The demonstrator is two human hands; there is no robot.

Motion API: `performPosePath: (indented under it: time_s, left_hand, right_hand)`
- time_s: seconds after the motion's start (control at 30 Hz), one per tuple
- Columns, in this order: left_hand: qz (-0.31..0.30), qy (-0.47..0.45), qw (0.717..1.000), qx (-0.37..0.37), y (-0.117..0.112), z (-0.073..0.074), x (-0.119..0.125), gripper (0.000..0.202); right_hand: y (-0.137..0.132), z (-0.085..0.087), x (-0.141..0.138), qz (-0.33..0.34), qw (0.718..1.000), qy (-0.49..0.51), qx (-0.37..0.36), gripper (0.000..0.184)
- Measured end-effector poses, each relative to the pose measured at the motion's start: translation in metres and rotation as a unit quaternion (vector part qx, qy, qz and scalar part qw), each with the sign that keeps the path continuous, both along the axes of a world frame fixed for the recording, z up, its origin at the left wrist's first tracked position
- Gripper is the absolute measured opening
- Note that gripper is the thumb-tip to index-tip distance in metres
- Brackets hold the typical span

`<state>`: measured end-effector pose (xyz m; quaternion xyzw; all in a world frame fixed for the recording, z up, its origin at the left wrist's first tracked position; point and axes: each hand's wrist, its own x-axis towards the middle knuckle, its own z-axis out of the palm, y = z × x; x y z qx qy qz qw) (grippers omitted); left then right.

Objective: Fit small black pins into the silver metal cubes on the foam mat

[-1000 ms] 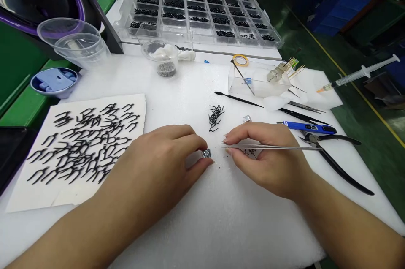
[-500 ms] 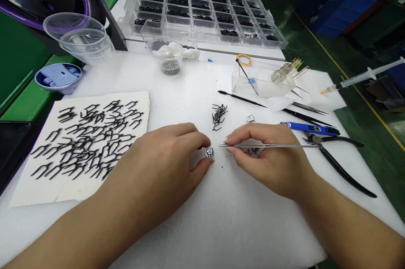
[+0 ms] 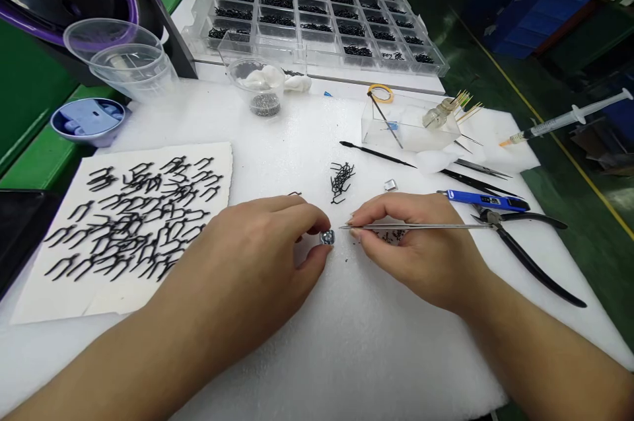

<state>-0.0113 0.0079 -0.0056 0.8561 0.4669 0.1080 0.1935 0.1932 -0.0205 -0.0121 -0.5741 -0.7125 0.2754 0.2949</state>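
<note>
The left hand's (image 3: 267, 242) thumb and forefinger are pinching a small metal block (image 3: 327, 237), barely parted around it, near the middle of the desk (image 3: 347, 355). The right hand's (image 3: 419, 249) fingers are gripping tweezers (image 3: 450, 227); their tips are pointing at the block, just beside it, and whether they are holding anything I cannot tell. Beyond, black wires (image 3: 341, 180) are lying in a pile. Toward the desk's left edge, paper (image 3: 64, 302) is carrying forked wires (image 3: 131, 229); pliers (image 3: 492, 218) are resting toward the right edge.
</note>
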Motion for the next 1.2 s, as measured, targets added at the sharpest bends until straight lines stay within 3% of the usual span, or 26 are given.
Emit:
performPosePath:
  time_s: [0.2,0.47,0.93,1.13,1.2]
  left_hand:
    - [0.024,-0.026,0.999,-0.008,0.001,0.002,0.002,0.01]
    - [0.029,-0.057,0.998,0.003,-0.002,0.0,0.012,0.008]
    - [0.041,-0.047,0.998,-0.003,-0.004,-0.001,0.017,0.007]
    - [0.051,-0.047,0.998,-0.012,-0.002,-0.001,0.013,0.007]
    - [0.056,-0.045,0.997,-0.019,-0.002,0.0,0.012,0.007]
  right_hand:
    - [-0.006,0.005,0.003,-0.047,0.999,0.016,-0.001,0.012]
    - [-0.019,0.007,-0.002,-0.058,0.991,0.116,0.013,0.013]
    - [-0.019,0.006,-0.007,-0.068,0.992,0.107,0.009,0.012]
    - [-0.005,0.008,0.007,-0.149,0.988,0.017,0.048,0.005]
    - [0.002,0.007,0.008,-0.147,0.988,0.004,0.053,0.005]
